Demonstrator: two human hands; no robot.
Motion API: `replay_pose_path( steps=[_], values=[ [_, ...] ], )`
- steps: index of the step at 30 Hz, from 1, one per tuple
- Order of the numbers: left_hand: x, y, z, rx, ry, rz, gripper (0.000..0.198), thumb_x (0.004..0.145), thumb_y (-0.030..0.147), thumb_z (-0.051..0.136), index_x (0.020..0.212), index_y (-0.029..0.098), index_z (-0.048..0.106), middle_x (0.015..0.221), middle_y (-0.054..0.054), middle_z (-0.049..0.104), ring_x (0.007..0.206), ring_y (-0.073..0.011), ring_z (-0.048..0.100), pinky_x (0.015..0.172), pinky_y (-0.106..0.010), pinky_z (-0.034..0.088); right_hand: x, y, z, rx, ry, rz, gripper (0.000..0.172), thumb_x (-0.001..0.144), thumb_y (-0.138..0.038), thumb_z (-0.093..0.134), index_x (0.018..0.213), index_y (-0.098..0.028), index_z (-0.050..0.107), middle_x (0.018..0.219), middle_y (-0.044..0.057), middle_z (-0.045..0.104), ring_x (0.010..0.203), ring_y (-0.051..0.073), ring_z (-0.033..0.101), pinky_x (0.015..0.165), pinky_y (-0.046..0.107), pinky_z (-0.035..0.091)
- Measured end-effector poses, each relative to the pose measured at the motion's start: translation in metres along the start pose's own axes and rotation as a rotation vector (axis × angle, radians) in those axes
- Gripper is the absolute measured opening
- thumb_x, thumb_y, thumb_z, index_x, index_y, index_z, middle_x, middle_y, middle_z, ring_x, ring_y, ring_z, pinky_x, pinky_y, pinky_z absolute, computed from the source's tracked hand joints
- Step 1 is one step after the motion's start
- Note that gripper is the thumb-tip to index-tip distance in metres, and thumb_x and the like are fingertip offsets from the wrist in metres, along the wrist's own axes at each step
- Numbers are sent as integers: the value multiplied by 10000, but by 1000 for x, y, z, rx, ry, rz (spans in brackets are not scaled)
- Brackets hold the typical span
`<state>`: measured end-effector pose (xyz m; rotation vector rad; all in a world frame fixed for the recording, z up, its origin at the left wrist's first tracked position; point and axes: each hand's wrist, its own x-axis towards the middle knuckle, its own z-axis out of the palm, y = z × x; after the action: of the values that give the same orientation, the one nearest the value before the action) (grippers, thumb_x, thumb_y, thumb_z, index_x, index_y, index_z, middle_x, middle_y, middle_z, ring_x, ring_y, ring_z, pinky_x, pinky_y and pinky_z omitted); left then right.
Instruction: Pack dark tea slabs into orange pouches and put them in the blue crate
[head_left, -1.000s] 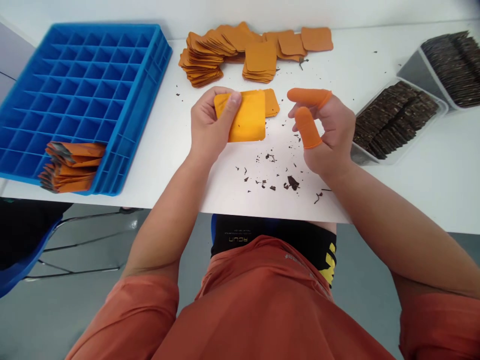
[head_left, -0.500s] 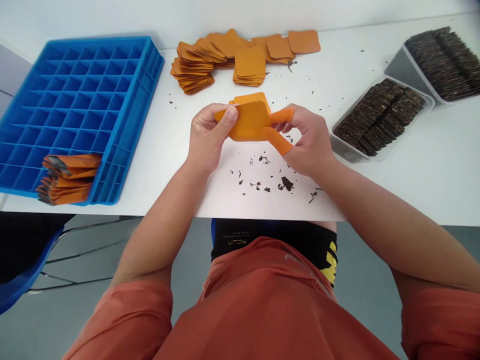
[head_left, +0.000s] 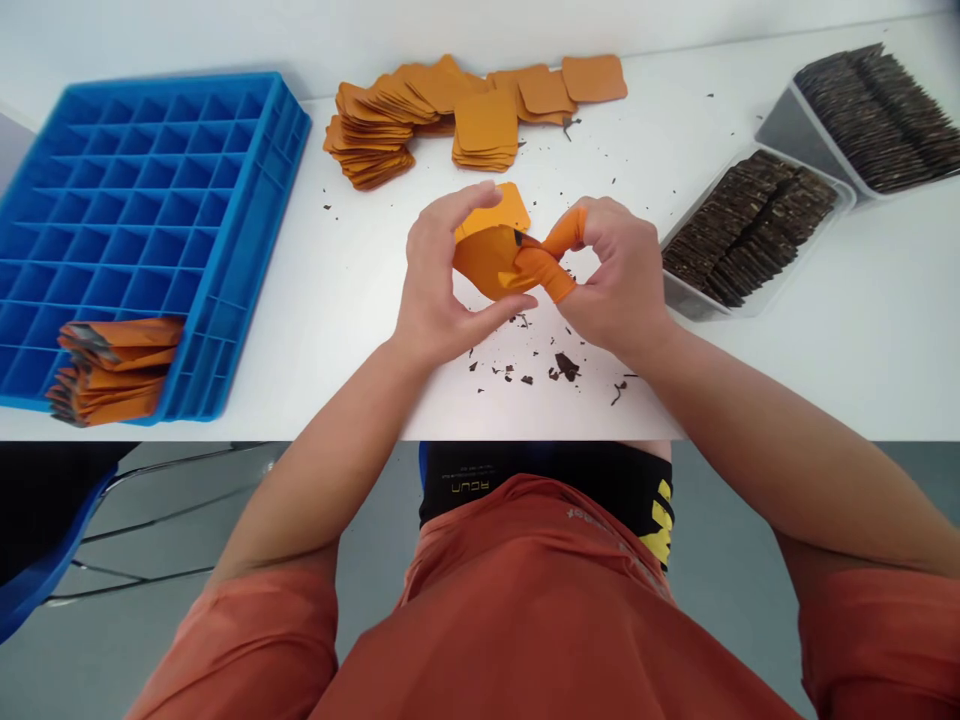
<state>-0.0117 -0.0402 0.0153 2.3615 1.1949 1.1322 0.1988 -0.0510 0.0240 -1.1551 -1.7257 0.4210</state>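
Orange finger cots cover the thumb and index finger of my right hand, which pinches the right end of a small orange pouch. The pouch bulges, and a small dark spot shows at its upper edge near the right fingertips. My left hand curves around the pouch's left side with thumb and fingers spread apart. Whether its palm touches the pouch I cannot tell. Just behind the hands, another orange pouch lies on the table, partly hidden. Dark crumbs are scattered below my hands.
On the left stands a blue divided crate, with filled orange pouches in its near corner. Flat orange pouches lie piled at the back. Two clear tubs on the right hold dark brown flat pieces.
My left hand has let go of the pouch, its thumb and fingers spreading apart. The pouch has turned and bulged, with my right hand still pinching it. The view has shifted slightly.
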Motion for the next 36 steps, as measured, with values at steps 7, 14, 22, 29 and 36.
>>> replay_pose_path(
  steps=[7,14,22,29,36],
  values=[
    [3,6,26,-133,-4,53,619,916,643,754,1396,338,511,1306,-97,648,1279,-339,666,1107,-573,557,-3,-15,6,81,-92,23,637,853,-753,758,604,-251,453,637,-1,550,654,176,516,698,387,479],
    [3,4,19,-139,-2,-28,398,914,636,745,1040,299,575,1079,-51,689,1030,-278,712,946,-530,623,-6,-13,5,204,-207,48,552,962,-755,612,749,-246,633,742,6,667,699,159,574,716,337,514],
    [3,7,23,-73,122,225,195,994,392,691,1103,339,538,1044,-32,685,1015,-265,654,902,-518,539,-6,-12,1,146,-231,95,170,828,-365,766,778,-243,658,786,6,697,745,184,619,737,370,571],
    [-3,11,23,28,-32,250,671,878,643,779,1424,399,474,1348,-92,635,1282,-340,607,1119,-586,501,-6,-13,-2,220,-239,175,147,556,-126,609,645,-244,610,642,-28,622,646,179,592,621,353,546],
    [-5,-10,30,-67,-111,41,1301,608,857,909,1617,379,242,1517,-156,470,1433,-411,537,1149,-602,516,-2,-14,-6,161,-200,154,158,588,-186,679,636,-258,548,625,-38,603,606,155,504,591,350,471]
  ],
)
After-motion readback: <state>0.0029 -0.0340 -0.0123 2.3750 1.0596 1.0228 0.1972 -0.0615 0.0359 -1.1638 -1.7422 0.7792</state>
